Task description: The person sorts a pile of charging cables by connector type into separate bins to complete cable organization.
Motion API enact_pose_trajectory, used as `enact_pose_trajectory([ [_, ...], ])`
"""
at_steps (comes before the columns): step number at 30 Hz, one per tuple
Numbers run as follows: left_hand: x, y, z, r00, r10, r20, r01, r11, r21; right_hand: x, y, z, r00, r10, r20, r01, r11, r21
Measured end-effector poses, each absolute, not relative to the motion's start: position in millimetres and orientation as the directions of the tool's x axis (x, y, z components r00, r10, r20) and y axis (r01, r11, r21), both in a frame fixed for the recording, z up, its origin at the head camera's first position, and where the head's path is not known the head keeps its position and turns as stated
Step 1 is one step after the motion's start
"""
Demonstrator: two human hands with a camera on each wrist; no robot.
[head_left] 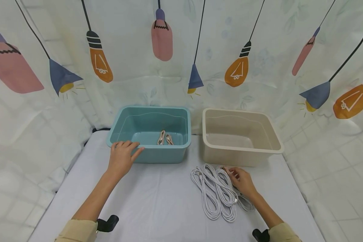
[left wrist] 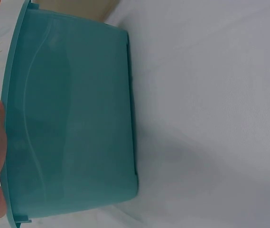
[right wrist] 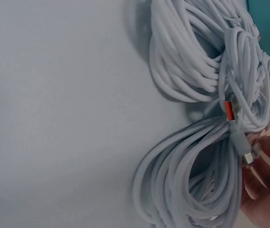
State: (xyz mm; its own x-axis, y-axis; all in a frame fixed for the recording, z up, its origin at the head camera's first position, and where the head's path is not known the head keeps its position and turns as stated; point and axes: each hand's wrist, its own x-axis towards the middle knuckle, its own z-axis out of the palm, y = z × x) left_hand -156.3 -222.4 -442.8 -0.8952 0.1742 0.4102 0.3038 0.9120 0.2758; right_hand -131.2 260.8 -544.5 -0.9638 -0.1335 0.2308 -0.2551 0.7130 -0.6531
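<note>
My left hand (head_left: 121,158) rests on the front rim of a teal plastic bin (head_left: 157,154), its thumb stretched out along the edge. Inside that bin lie two small bundled beige-pink cables (head_left: 161,137). At the right, my right hand (head_left: 243,181) reaches the far side of a pile of coiled white cables (head_left: 214,191). Its fingertips pinch a pinkish cable (right wrist: 259,135), mostly hidden behind the white coils. In the right wrist view, a grey cable plug (right wrist: 241,146) and an orange-lined connector (right wrist: 229,110) show beside the fingers.
A beige bin (head_left: 236,153) stands right of the teal one, behind the cable pile, with a narrow gap between the bins. Both stand on a white-covered table (head_left: 157,201). A curtain (head_left: 133,87) printed with lamps hangs close behind and at the sides.
</note>
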Motion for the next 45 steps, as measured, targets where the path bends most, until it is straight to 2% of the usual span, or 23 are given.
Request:
enact_pose_trajectory([
  [12, -158, -222, -444, -0.884, 0.183, 0.431, 0.320, 0.908, 0.270, -129, 260, -539, -0.970, -0.159, 0.181, -0.239, 0.734, -0.635],
  [24, -159, -223, -446, -0.864, 0.193, 0.465, 0.341, 0.904, 0.257, -128, 261, -531, -0.967, -0.154, 0.202, -0.249, 0.727, -0.640],
  [45, -156, -223, -442, -0.892, 0.182, 0.414, 0.314, 0.908, 0.277, -126, 244, -496, -0.909, -0.241, 0.340, -0.407, 0.691, -0.597],
])
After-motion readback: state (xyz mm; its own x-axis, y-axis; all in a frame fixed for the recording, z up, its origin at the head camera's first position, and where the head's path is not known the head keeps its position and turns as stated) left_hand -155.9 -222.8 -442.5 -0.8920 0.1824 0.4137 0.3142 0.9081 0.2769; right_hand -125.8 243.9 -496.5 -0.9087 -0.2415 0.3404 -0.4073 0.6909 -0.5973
